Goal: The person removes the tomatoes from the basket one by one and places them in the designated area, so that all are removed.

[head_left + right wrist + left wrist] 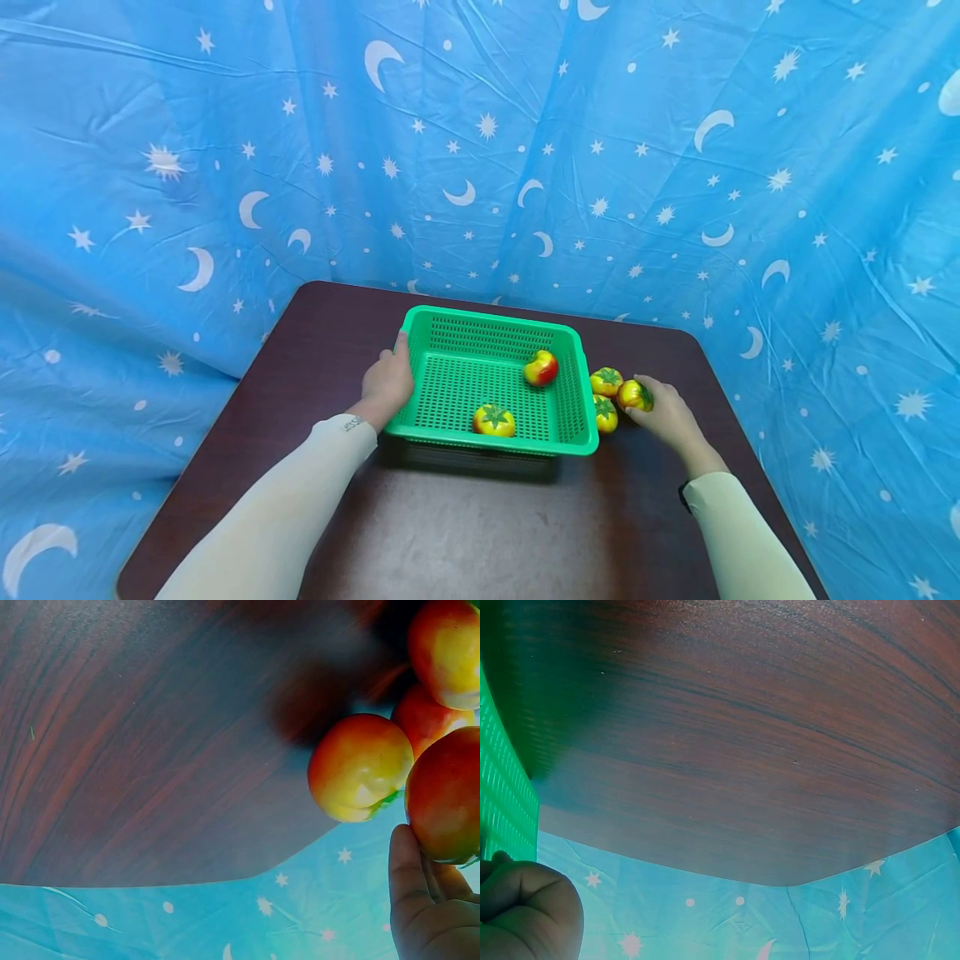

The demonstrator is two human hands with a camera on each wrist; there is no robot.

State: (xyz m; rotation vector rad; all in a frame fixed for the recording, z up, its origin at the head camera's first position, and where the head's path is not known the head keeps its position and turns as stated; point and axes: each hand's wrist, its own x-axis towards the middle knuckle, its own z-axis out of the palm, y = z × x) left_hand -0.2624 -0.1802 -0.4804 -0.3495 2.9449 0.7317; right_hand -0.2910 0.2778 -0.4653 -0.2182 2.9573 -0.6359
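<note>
A green plastic basket (480, 321) stands in the middle of the dark table, a shadow below its near edge. My left hand (388, 382) grips its left rim; the left wrist view shows curled fingers (532, 915) against the mesh side. Inside the basket are a yellow tomato (494, 422) with a green leafy top and a red-and-yellow fruit (541, 368), slightly blurred. Right of the basket, my right hand (667, 414) holds a tomato (635, 395) between thumb and fingers. Close beside it are more tomatoes, one at the back (606, 381) and one in front (604, 414).
The brown wood-grain table (480, 525) has rounded corners. A blue curtain (480, 167) with white moons and stars hangs behind it and along both sides. In the right wrist view, another tomato (360, 768) lies left of the held one.
</note>
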